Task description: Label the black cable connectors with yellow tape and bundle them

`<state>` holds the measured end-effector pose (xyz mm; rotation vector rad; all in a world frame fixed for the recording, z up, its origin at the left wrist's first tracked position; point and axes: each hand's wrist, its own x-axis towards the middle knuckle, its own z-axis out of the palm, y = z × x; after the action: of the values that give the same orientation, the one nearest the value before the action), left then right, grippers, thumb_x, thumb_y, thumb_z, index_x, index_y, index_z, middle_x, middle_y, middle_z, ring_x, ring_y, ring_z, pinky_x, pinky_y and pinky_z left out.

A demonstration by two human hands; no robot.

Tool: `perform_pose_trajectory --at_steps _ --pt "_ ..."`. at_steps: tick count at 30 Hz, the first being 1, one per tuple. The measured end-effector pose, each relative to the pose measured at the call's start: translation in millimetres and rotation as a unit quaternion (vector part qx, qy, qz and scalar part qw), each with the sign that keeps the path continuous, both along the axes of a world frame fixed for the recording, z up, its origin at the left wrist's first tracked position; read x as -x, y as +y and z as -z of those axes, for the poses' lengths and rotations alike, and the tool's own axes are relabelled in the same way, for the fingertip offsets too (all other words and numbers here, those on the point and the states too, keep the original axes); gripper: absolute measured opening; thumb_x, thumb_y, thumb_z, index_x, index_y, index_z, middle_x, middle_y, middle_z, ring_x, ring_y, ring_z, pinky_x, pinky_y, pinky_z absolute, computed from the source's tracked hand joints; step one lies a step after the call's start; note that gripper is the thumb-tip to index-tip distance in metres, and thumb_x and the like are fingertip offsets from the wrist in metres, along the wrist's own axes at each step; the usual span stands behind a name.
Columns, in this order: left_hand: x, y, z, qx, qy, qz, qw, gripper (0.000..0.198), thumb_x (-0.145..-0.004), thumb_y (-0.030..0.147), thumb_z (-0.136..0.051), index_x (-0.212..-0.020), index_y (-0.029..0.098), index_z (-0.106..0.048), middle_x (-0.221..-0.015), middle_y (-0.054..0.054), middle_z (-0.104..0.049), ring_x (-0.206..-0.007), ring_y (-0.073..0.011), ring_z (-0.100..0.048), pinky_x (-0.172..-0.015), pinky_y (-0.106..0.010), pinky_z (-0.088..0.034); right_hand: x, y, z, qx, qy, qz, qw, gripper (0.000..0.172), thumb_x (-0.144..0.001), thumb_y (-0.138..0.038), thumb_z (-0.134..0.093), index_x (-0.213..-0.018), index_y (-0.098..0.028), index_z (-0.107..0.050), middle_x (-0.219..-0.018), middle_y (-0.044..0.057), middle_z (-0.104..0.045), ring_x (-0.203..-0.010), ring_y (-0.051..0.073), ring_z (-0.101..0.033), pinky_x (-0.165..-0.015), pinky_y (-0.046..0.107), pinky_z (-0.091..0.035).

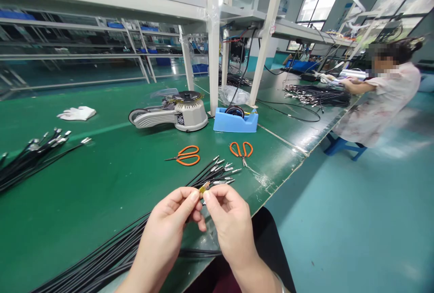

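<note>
Nearest to me, my left hand and right hand pinch one small brass fitting closed between fingertips, because so tiny piece needs exact hold above the black cables.

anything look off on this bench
A lone white glove lies crumpled on the bench, apart from the cables, while the left hand and right hand are bare. The bench edge also has a scuffed whitish patch.
</note>
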<state>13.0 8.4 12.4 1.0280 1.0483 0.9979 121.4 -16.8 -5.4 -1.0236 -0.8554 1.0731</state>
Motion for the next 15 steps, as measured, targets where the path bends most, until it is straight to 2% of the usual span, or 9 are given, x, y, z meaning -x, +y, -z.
perform_pose_trajectory --at_steps 6,15 --pt "1.7 -0.9 -3.7 0.021 -0.027 0.019 0.999 0.028 -0.074 0.04 -0.07 -0.065 0.015 -0.059 -0.053 0.004 -0.055 -0.045 -0.0102 -0.052 -0.05 -0.021 -0.041 0.0 1.0 3.1 0.007 -0.011 0.014 1.0 0.018 -0.081 -0.034 -0.064 -0.075 -0.017 -0.063 -0.073 0.003 -0.068 -0.06 0.016 -0.063 -0.051 0.026 -0.052" --pt "5.1 1.7 -6.2 0.057 -0.087 0.076 0.992 0.032 -0.077 0.037 -0.067 -0.058 0.014 -0.055 -0.048 0.003 -0.05 -0.041 -0.0093 -0.049 -0.047 -0.021 -0.038 -3.9 3.0 2.0 -0.02 -0.017 -0.01 1.0 0.012 -0.083 -0.027 -0.063 -0.076 -0.018 -0.063 -0.072 0.002 -0.067 -0.068 0.016 -0.064 -0.069 0.029 -0.052"
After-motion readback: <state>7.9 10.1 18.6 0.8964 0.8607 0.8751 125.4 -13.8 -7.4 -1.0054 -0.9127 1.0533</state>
